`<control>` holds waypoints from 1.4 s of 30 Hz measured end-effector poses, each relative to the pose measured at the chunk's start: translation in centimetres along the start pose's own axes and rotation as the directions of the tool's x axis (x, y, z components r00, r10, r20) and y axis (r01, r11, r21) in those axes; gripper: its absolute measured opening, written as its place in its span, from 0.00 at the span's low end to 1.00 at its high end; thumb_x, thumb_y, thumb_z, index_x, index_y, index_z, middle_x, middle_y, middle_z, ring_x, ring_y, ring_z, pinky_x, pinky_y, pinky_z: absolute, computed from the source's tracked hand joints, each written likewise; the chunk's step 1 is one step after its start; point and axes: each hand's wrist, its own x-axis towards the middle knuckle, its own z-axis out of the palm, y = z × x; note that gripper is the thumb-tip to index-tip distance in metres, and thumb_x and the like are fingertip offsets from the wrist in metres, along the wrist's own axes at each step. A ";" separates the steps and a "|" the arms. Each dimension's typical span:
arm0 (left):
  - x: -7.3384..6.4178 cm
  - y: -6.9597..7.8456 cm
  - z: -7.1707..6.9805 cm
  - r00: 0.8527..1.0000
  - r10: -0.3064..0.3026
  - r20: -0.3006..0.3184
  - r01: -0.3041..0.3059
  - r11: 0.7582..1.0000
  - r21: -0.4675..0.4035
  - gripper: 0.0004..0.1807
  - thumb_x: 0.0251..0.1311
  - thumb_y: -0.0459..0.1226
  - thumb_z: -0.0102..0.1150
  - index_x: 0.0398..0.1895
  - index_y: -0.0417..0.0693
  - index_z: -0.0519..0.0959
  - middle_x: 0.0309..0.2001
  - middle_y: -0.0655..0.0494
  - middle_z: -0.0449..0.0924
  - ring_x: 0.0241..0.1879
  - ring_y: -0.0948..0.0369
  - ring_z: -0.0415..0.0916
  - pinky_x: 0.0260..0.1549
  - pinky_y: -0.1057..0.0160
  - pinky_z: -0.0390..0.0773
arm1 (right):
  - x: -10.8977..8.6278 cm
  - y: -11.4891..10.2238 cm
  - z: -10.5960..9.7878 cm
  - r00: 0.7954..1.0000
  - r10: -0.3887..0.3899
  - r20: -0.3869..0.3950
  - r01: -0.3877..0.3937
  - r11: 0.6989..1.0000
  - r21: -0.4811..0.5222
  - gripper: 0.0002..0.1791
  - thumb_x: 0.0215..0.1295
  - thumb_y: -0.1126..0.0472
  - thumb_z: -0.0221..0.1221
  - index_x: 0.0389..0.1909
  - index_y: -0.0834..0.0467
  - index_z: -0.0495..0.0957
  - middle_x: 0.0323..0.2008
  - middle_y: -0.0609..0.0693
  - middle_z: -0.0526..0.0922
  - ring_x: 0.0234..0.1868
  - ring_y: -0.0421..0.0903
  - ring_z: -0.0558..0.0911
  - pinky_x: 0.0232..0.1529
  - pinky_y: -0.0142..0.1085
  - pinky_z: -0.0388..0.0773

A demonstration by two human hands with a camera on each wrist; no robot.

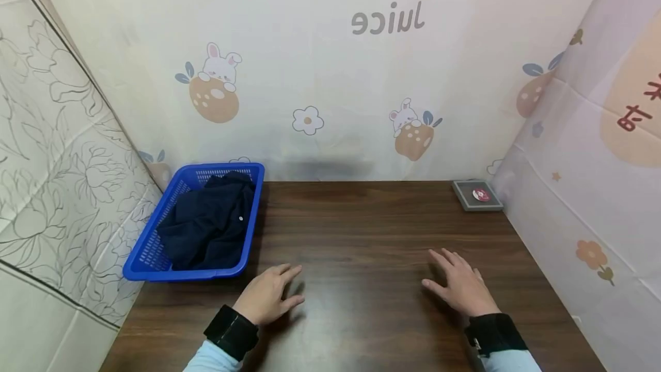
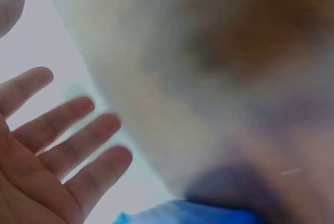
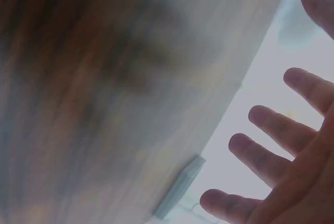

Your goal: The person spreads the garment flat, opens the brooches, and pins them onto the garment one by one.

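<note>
Over the front of the brown table my left hand [image 1: 268, 295] has its fingers spread and holds nothing. It is nearest to a blue plastic basket [image 1: 135, 266], just beyond it to the left. Inside the basket lies a crumpled dark navy cloth [image 1: 206, 223] with a small white spot on it; its kind cannot be told from its folds. My right hand [image 1: 459, 283] is at the right of the table, fingers apart, with nothing in it. Both wrist views show the palm and separated fingers, the left hand [image 2: 47, 166] and the right hand [image 3: 292, 161] alike.
A small grey tray [image 1: 467, 208] with a red and white item [image 1: 481, 194] in it sits at the table's back right corner. Printed cloth walls [image 1: 330, 73] rise behind and on both sides of the wooden table [image 1: 351, 234].
</note>
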 end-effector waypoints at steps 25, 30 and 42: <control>4.4 -12.4 -13.6 0.958 -0.268 -0.101 0.277 0.957 0.092 0.35 0.61 0.46 0.61 0.67 0.37 0.65 0.62 0.31 0.66 0.61 0.34 0.60 0.55 0.34 0.63 | 0.7 -9.8 0.9 0.969 -0.245 -0.031 0.247 0.955 0.161 0.24 0.63 0.49 0.63 0.59 0.51 0.76 0.59 0.51 0.75 0.58 0.50 0.76 0.51 0.51 0.75; 5.0 -14.9 -13.1 0.916 -0.402 -0.018 0.401 0.911 0.096 0.43 0.59 0.51 0.61 0.70 0.36 0.59 0.64 0.28 0.59 0.62 0.30 0.54 0.51 0.27 0.60 | 0.8 -11.0 1.2 0.958 -0.286 -0.008 0.283 0.944 0.171 0.25 0.63 0.49 0.63 0.59 0.52 0.76 0.59 0.52 0.75 0.58 0.50 0.76 0.51 0.51 0.75; 6.5 -20.6 -10.1 0.789 -0.602 0.120 0.599 0.798 0.065 0.67 0.40 0.69 0.64 0.75 0.43 0.43 0.66 0.20 0.41 0.59 0.19 0.46 0.47 0.21 0.54 | 1.1 -12.4 2.7 0.914 -0.405 -0.003 0.400 0.902 0.165 0.22 0.64 0.50 0.61 0.58 0.53 0.77 0.56 0.49 0.77 0.56 0.46 0.77 0.52 0.45 0.75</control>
